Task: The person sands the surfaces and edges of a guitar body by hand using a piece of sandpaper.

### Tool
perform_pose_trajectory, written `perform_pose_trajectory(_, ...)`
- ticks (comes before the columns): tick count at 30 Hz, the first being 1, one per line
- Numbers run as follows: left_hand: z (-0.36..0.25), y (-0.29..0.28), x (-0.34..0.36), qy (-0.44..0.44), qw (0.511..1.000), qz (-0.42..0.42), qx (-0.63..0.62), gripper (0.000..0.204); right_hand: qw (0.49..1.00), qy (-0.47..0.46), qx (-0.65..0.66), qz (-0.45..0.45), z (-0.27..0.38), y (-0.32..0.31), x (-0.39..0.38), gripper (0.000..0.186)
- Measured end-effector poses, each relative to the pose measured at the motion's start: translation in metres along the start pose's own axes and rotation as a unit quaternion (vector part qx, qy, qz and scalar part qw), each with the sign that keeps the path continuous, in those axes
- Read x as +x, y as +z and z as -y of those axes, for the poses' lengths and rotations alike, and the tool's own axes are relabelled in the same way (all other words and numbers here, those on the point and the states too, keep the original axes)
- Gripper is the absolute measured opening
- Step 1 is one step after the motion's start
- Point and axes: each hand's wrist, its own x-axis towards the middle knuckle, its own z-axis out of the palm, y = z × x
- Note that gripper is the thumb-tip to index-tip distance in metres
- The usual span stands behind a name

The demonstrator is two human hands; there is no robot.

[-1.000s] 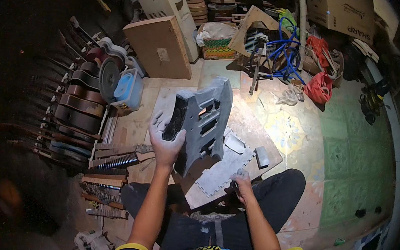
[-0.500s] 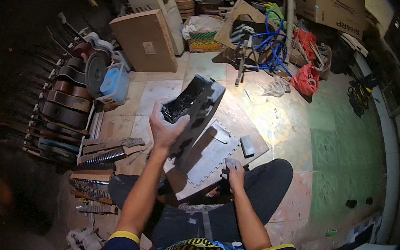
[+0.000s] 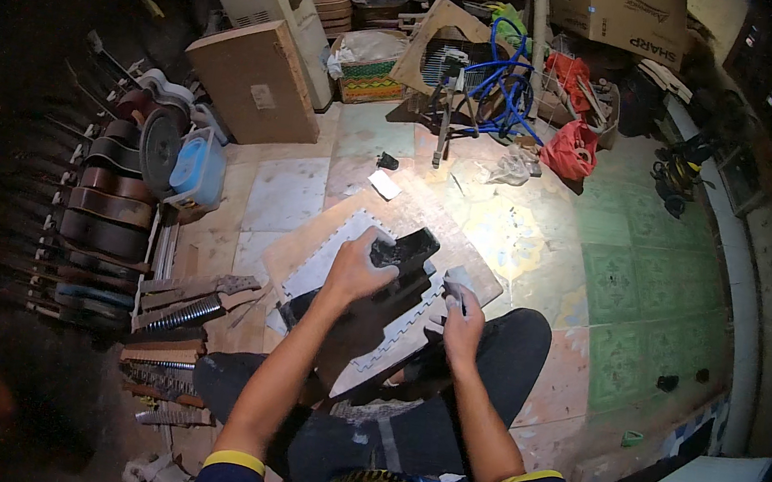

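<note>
My left hand (image 3: 362, 265) grips the end of a dark guitar body (image 3: 410, 249), which is tilted low over a worn wooden board (image 3: 483, 270). A pale mat with jagged edges (image 3: 326, 241) lies on that board, partly hidden by the body. My right hand (image 3: 458, 325) is at the body's right with curled fingers around something small and dark that I cannot make out; just beyond it is a small grey block (image 3: 460, 275). A white piece (image 3: 384, 183) sits on the board's far corner, near a small black object (image 3: 387, 160).
Several stringed-instrument bodies (image 3: 106, 231) stand racked at the left, with necks (image 3: 179, 317) beside them and a plastic tub (image 3: 192, 169). Ahead are a leaning panel (image 3: 247, 79), blue hose (image 3: 509, 102) and red bags (image 3: 571, 148). My bent legs (image 3: 517, 353) surround the board's near side.
The guitar body has turned and come down low over the board, uncovering the far corner. My left hand moved right and stayed on it. My right hand rose slightly toward the grey block.
</note>
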Motion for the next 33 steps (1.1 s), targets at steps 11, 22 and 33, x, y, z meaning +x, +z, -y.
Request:
perform_pose_trajectory(11,0.024,-0.011,-0.004,-0.025,0.997,-0.066,-0.036,0.046,0.907,-0.368,-0.196,0.057,0.062,0.052,0.049,0.046)
perform_pose_trajectory(22,0.029,-0.017,0.002,0.046,0.993,-0.085,-0.075,0.035,0.871,-0.290,-0.378,0.118,0.077,0.087,0.017,0.076)
perform_pose_trajectory(33,0.037,-0.001,-0.001,0.020,0.988,-0.138,-0.070,0.031,0.890,-0.335,-0.275,0.143,0.056,0.100,-0.005,0.080)
